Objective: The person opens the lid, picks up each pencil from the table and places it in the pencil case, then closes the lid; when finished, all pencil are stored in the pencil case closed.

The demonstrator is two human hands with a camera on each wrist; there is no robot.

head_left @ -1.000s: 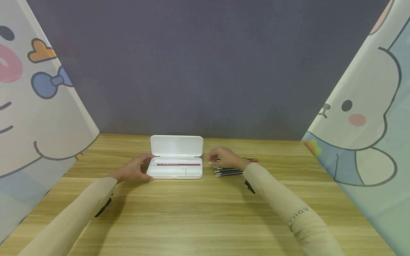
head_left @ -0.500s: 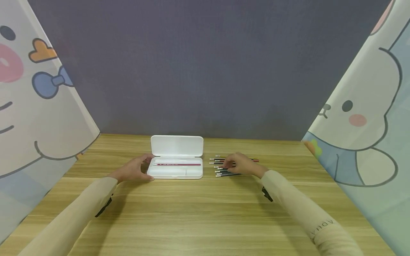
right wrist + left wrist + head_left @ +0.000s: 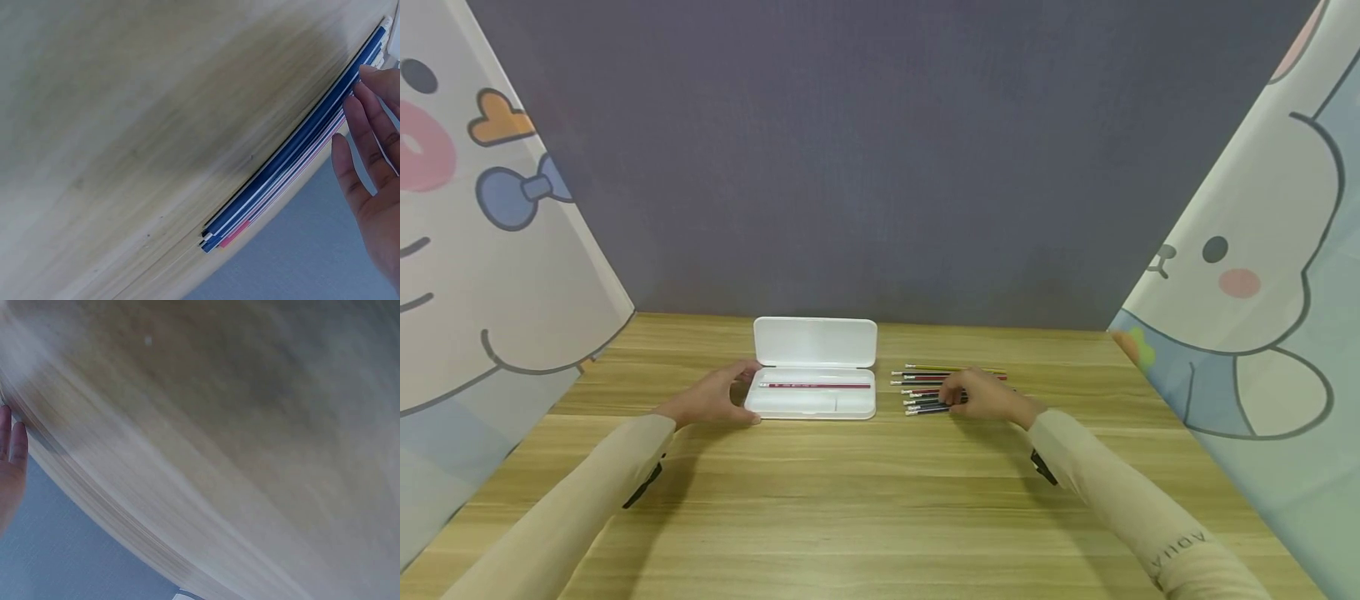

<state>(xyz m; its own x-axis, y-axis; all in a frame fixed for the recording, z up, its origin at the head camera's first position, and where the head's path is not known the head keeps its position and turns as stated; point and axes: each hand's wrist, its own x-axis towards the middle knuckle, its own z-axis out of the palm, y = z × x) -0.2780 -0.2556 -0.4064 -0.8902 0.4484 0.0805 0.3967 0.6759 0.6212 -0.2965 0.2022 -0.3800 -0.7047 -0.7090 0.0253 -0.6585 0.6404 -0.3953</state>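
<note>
Before dark backdrop (image 3: 880, 167), wood-grain table (image 3: 820, 500) with pencils (image 3: 290, 147).

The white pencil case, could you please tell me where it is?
In the head view, the pencil case lies open just left of centre, with the left hand at its left end and loose pencils to its right.

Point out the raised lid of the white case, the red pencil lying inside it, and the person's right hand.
Raised lid (image 3: 816, 342): head view, middle of its inner face.
Red pencil (image 3: 816, 386): head view, midway along its shaft.
Right hand (image 3: 988, 395): head view, back of the hand.
</note>
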